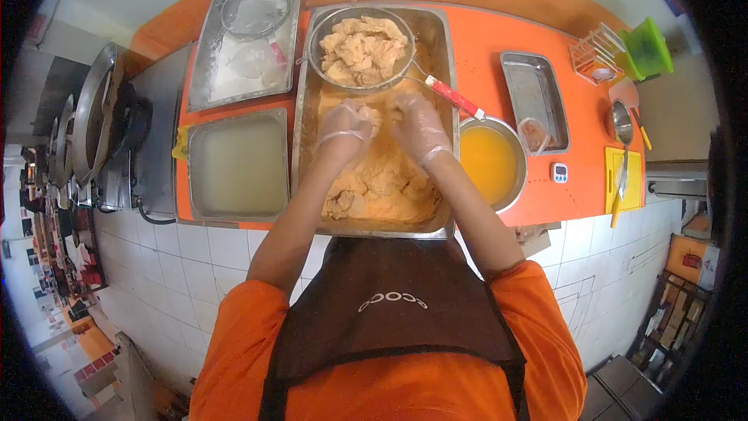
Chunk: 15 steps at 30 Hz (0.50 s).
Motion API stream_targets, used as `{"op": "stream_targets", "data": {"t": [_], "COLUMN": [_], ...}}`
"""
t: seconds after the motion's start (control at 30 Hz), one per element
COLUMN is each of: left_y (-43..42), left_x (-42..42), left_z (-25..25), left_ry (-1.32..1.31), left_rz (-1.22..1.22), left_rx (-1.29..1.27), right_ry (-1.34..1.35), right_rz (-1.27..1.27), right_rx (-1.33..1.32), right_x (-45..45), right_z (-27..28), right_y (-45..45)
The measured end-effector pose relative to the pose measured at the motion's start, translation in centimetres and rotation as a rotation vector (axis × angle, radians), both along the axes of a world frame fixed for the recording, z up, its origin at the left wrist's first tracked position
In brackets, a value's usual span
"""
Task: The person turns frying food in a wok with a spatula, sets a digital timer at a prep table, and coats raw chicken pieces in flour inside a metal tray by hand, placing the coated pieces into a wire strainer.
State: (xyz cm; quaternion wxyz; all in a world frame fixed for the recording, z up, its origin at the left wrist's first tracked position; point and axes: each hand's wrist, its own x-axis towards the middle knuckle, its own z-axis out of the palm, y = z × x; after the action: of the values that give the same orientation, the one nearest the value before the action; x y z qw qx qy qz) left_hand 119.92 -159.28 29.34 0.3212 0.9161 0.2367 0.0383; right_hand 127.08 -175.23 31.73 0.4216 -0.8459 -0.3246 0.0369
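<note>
Both hands wear clear plastic gloves over a deep metal tray [299,148] of orange-tan breading. My left hand [347,126] is closed around a coated piece [371,118], at the middle left of the tray. Level with it on the right, my right hand [418,126] has its fingers curled over a small coated lump [398,114]. A wire strainer [313,48] full of coated pieces [366,48] rests across the far end of the tray, its red handle [455,98] pointing right. More coated pieces [374,185] lie in the breading near me.
Left are a tray of white powder [226,70] with a sieve [255,9], and a tray of cloudy liquid [238,164]. Right are a bowl of orange liquid [489,162], a metal tray [536,93], a timer [559,172], a ladle [620,125] and a yellow board [633,179].
</note>
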Motion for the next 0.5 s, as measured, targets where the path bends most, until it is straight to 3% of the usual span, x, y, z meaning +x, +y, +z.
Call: {"op": "stream_targets", "data": {"t": [0.1, 0.2, 0.3, 0.4, 0.5], "left_y": [-0.1, 1.2, 4.4, 4.4, 7.3], "left_x": [0.4, 0.0, 1.8, 4.3, 7.6], "left_z": [2.4, 6.4, 8.8, 13.3, 10.1], "left_ry": [0.143, -0.147, -0.259, -0.191, -0.376], "left_rz": [0.039, 0.087, 0.097, 0.267, 0.129], "left_rx": [-0.097, 0.012, -0.050, -0.180, 0.106], "right_ry": [0.057, 0.217, 0.049, -0.269, -0.117], "right_rz": [0.066, 0.060, 0.064, -0.058, -0.109], "right_rx": [-0.031, 0.034, 0.034, 0.178, 0.125], "right_x": [0.1, 1.8, 3.6, 6.7, 6.1], "right_z": [0.2, 5.0, 9.3, 6.0, 6.3], "right_y": [0.8, 0.9, 1.1, 1.7, 0.7]}}
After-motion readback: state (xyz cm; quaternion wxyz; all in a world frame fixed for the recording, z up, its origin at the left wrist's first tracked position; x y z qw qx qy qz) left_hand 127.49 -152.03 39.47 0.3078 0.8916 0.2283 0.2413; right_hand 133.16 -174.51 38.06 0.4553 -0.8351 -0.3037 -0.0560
